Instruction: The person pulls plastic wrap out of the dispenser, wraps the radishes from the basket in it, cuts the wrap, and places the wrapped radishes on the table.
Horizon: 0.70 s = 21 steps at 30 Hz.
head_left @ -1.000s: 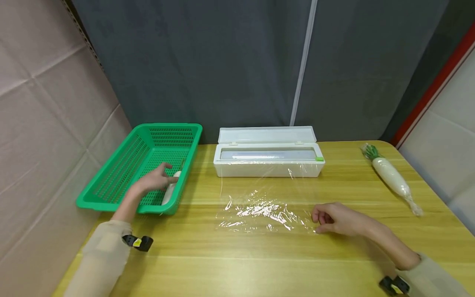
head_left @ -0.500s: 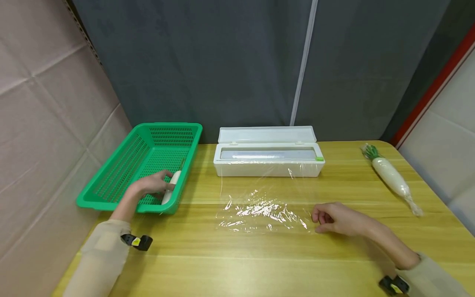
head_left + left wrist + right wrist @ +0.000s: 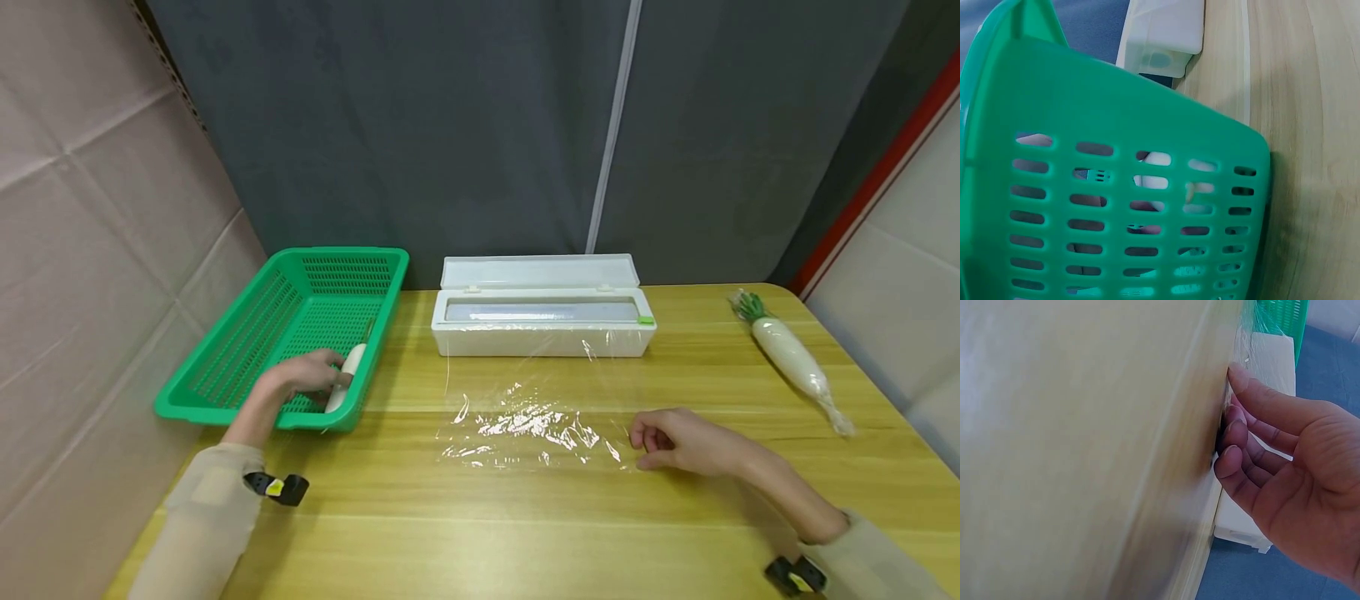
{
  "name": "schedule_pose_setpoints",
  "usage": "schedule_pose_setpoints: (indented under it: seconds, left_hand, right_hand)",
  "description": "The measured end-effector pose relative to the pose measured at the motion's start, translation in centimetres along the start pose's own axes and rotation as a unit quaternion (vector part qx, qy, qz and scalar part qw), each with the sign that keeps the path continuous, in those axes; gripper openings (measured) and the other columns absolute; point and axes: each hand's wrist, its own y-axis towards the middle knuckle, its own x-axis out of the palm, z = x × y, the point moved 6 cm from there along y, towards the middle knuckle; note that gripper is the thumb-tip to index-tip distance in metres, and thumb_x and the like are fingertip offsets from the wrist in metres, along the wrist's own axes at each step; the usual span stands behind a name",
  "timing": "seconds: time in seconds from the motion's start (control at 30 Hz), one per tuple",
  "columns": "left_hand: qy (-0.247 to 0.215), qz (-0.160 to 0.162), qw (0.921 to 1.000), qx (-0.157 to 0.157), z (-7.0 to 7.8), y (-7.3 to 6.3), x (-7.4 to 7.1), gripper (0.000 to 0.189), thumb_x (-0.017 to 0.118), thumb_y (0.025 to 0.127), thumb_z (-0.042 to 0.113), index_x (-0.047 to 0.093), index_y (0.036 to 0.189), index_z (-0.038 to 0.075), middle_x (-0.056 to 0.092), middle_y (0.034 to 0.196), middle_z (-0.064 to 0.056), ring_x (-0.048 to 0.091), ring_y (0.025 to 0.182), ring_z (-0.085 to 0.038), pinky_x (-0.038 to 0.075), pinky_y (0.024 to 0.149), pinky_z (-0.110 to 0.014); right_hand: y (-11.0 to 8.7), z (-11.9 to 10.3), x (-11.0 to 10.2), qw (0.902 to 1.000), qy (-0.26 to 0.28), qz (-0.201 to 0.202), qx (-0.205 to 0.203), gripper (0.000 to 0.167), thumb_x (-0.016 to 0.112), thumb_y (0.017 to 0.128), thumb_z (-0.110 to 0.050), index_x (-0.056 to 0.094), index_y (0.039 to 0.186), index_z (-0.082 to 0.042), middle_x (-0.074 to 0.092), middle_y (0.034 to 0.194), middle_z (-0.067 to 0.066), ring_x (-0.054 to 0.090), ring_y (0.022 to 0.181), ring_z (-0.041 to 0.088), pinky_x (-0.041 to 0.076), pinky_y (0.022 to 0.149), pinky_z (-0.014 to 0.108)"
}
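In the head view, my left hand (image 3: 303, 372) reaches into the green basket (image 3: 401, 287) and grips a white radish (image 3: 354, 358) lying along its right wall. Perforated basket wall (image 3: 1116, 100) fills most of the left wrist view; only bits of hand and radish show through the slots. My right hand (image 3: 690, 442) rests on the table at the near right corner of a clear sheet of cling film (image 3: 532, 425). Its thumb (image 3: 1260, 394) touches down by the film's edge while the other fingers curl loosely. The film runs from a white cling film dispenser (image 3: 540, 340), whose lid is raised.
A white radish wrapped in film (image 3: 791, 357), with green leaf stubs, lies at the table's far right. Dark grey cloth (image 3: 450, 125) hangs behind the wooden table (image 3: 487, 550). A pale wall (image 3: 97, 292) stands close beside the basket on the left.
My left hand has lowered slightly into the basket, and its fingers have closed round the radish. The right hand and the film have stayed in place.
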Motion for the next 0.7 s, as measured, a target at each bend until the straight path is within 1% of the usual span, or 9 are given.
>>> schedule_pose_setpoints:
  seconds: [0.13, 0.33, 0.43, 0.6, 0.7]
  left_hand:
    - [-0.002, 0.002, 1.0000, 0.004, 0.1, -0.1, -0.1, 0.055, 0.050, 0.104, 0.013, 0.031, 0.143, -0.019, 0.056, 0.115, -0.028, 0.065, 0.090, -0.028, 0.057, 0.073, -0.040]
    - [-0.009, 0.019, 0.9998, 0.005, 0.4, -0.2, -0.3, 0.062, 0.054, 0.102, 0.016, 0.027, 0.146, -0.018, 0.050, 0.126, -0.034, 0.064, 0.098, -0.033, 0.058, 0.075, -0.041]
    - [-0.008, 0.036, 0.9993, 0.009, 0.5, -0.2, -0.5, 0.063, 0.057, 0.101, 0.017, 0.028, 0.146, -0.017, 0.048, 0.130, -0.035, 0.063, 0.100, -0.035, 0.057, 0.075, -0.042]
    - [-0.022, 0.067, 0.9971, 0.031, 1.1, -0.2, -1.1, 0.061, 0.059, 0.101, 0.018, 0.031, 0.143, -0.017, 0.048, 0.128, -0.037, 0.062, 0.103, -0.039, 0.058, 0.074, -0.044]
    - [-0.029, 0.088, 0.9950, 0.037, 1.2, -0.3, -1.5, 0.064, 0.061, 0.100, 0.020, 0.031, 0.144, -0.016, 0.050, 0.126, -0.037, 0.062, 0.103, -0.041, 0.058, 0.075, -0.044]
  right_hand:
    - [0.0, 0.0, 0.0, 1.0000, 0.000, 0.000, 0.000, 0.018, 0.077, 0.091, -0.021, 0.060, 0.095, -0.014, 0.053, 0.076, -0.011, 0.050, 0.070, 0.001, 0.045, 0.061, 0.023]
    - [0.0, 0.2, 0.0, 1.0000, -0.004, 0.002, 0.006, 0.018, 0.076, 0.091, -0.022, 0.060, 0.094, -0.014, 0.053, 0.075, -0.011, 0.050, 0.070, 0.001, 0.045, 0.062, 0.022]
    - [0.0, 0.1, 0.0, 1.0000, -0.004, 0.002, 0.007, 0.018, 0.076, 0.092, -0.022, 0.060, 0.094, -0.014, 0.052, 0.075, -0.011, 0.049, 0.070, 0.001, 0.045, 0.061, 0.022]
    - [-0.1, 0.0, 0.0, 1.0000, -0.003, 0.004, 0.008, 0.018, 0.076, 0.092, -0.022, 0.060, 0.095, -0.014, 0.052, 0.075, -0.011, 0.049, 0.069, 0.001, 0.044, 0.061, 0.022]
    - [-0.1, 0.0, 0.0, 0.9999, -0.002, 0.005, 0.011, 0.018, 0.076, 0.092, -0.022, 0.060, 0.094, -0.014, 0.052, 0.075, -0.011, 0.049, 0.069, 0.001, 0.044, 0.061, 0.022]
